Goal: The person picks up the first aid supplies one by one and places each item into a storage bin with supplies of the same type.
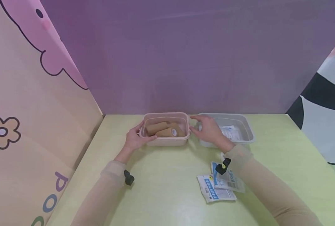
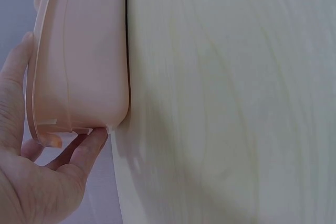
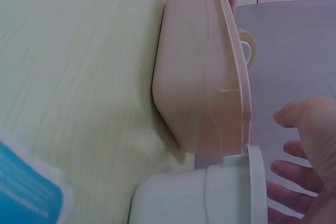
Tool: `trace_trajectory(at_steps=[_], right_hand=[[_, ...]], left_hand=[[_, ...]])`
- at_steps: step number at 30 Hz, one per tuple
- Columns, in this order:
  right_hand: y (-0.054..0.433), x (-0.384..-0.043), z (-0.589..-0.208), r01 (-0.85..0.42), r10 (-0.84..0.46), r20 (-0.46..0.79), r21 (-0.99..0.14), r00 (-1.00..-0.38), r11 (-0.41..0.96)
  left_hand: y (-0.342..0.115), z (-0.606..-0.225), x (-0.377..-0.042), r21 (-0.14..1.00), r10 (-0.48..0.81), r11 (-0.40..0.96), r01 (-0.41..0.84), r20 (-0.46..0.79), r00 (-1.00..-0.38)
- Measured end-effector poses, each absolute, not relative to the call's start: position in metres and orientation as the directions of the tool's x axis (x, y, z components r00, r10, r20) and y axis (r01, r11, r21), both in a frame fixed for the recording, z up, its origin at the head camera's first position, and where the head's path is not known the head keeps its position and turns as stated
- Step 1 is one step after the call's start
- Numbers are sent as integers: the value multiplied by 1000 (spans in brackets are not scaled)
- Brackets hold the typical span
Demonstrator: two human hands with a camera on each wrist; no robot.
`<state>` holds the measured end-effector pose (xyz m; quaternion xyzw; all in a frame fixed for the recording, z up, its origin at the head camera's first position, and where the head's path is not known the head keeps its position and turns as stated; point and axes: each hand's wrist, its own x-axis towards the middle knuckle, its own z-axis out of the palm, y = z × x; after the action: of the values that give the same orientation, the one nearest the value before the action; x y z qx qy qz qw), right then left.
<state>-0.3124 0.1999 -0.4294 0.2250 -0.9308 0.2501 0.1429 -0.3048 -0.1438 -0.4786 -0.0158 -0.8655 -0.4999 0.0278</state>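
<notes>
Head view: the left hand (image 1: 135, 138) grips the pink bin (image 1: 166, 142) at the table's far edge; the right hand (image 1: 210, 128) hovers open, empty. With 1 hand holding, the bin could tilt and spill its bandage rolls (image 1: 163, 129).

"rgical" — on white packet (image 1: 231, 180)

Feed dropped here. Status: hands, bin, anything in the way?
Left hand grips pink bin. Right hand open beside it. Rolls inside. Grey bin alongside.
</notes>
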Motion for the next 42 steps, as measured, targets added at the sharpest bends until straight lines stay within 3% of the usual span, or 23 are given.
trace_trajectory(at_steps=[42], right_hand=[[229,-309,-439,-455,-294,403,-397,-867,797]], left_hand=[[-147,-484,-301,868,8,490,78,85,-996]])
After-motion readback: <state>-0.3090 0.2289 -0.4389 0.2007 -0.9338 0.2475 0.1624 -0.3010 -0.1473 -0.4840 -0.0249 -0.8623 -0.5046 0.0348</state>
